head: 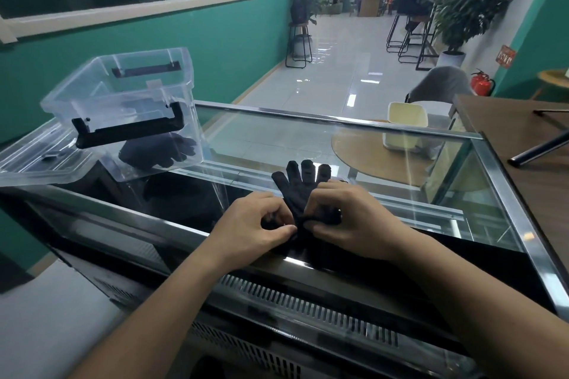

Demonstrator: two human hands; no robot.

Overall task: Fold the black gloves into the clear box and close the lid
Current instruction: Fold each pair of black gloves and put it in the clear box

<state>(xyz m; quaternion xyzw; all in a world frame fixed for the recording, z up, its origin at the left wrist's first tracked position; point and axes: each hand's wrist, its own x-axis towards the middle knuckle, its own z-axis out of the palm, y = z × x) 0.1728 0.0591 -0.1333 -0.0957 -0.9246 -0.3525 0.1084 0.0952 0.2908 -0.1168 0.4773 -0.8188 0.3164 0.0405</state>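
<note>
— Where's our black glove (303, 183)?
— At the glass counter's (277, 144) near edge, knit fingers splayed away; our left hand (255, 224) and right hand (348, 218) pinch its bunched cuff; a second glove (160, 151) lies in the clear box (123, 86), far-left corner.

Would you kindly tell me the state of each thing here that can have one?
clear box, open, lid off.
lid, lying left of the box.
boxed glove, bunched inside the clear box.
loose glove, on the glass counter, fingers flat, cuff end gripped.
left hand, pinching the loose glove.
right hand, pinching the loose glove.
</note>
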